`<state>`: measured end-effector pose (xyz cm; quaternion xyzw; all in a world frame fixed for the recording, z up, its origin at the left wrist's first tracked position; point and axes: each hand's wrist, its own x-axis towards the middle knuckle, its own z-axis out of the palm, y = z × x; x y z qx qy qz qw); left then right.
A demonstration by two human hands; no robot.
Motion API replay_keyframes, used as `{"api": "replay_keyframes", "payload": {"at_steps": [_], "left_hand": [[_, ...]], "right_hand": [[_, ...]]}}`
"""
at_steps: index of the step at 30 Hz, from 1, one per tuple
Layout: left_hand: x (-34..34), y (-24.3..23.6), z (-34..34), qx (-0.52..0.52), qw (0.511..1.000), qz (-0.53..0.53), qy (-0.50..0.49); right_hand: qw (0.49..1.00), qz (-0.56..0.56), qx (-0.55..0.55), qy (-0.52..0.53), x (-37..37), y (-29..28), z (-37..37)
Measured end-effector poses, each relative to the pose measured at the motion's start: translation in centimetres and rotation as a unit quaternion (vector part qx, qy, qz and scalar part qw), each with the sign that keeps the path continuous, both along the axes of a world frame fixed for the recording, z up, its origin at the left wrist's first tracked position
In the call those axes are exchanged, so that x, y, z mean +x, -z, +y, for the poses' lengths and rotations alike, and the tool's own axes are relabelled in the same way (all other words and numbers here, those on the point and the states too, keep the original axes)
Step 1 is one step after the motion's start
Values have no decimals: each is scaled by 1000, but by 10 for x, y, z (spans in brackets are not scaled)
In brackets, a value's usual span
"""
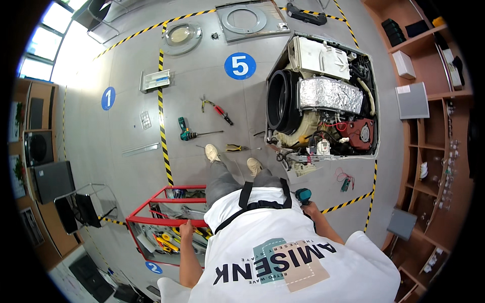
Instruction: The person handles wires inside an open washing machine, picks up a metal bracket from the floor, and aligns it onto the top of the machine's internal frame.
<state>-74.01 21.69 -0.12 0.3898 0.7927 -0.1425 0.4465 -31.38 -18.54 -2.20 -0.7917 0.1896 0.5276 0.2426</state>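
Note:
My right hand is closed round a teal and black cordless drill beside my right hip. On the left, my left hand grips the upper rail of a red-framed tool cart; part of its fingers is hidden. Inside the cart lie yellow-handled tools, wrenches and other hand tools. Ahead of me to the right, a front-load washing machine stands with its casing opened. Its black door seal, foil-wrapped duct, loose wires and a reddish-brown part show.
Before my feet lie another drill with a long bit, yellow-handled pliers and a red-handled tool. Farther off are a round door, a front panel and a detergent drawer. Wooden shelves line the right side.

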Motion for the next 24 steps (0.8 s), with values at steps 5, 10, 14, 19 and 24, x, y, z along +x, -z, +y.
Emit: {"api": "replay_keyframes", "payload": {"at_steps": [5,10,14,19,24], "left_hand": [[0,19,90,-69,995,-71,7],[-9,23,152,-93,990,-103,-11],[-33,20,187,-84,992,-97,4],[-49,8,220,-108,990,-92,10],[-70,6,234,-120,988,-93,31]], "right_hand": [[996,-37,-76,-22,-20,-58,82],[995,-20,-93,-34,-42,-49,125],[996,-62,-50,-36,-59,-56,174],[998,-46,-13,-32,-68,-34,207],[998,-50,-13,-42,-70,-40,248]]}}
